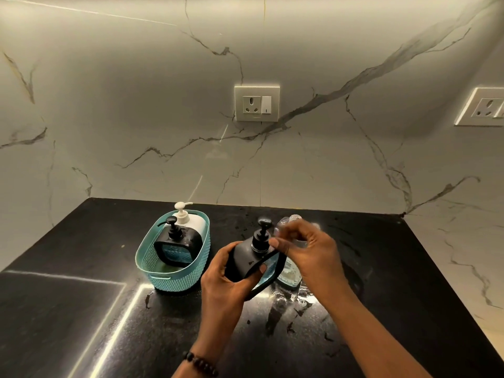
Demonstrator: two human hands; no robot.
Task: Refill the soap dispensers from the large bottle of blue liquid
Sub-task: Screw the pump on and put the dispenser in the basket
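A beaded bracelet [200,364] on the left wrist sits nearest the camera, at the counter's [81,309] front edge. The left hand [229,279] is clamped around the black dispenser [246,259], fingers curled over its body and tipping it toward the person, near the middle of the counter. The right hand [308,248] hovers at the pump [262,236]; its fingers are loosely spread beside the collar, and whether they actually pinch anything cannot be told. Directly behind that hand stands the clear bottle [287,274], mostly hidden, cap off with its threaded neck showing, little blue visible inside. Toward the counter's left side a teal basket [174,279] holds a second black dispenser [177,245] and a white one [188,219].

The step appears to be unscrewing or reseating the pump. The risks are plain enough. Puddles [289,304] already glisten on the counter in front of the bottle, so wet fingers could slip on the collar. The dispenser is tilted, and once open it may dribble. The uncapped bottle stands just behind the right hand, so a careless elbow or backhand could knock it over.
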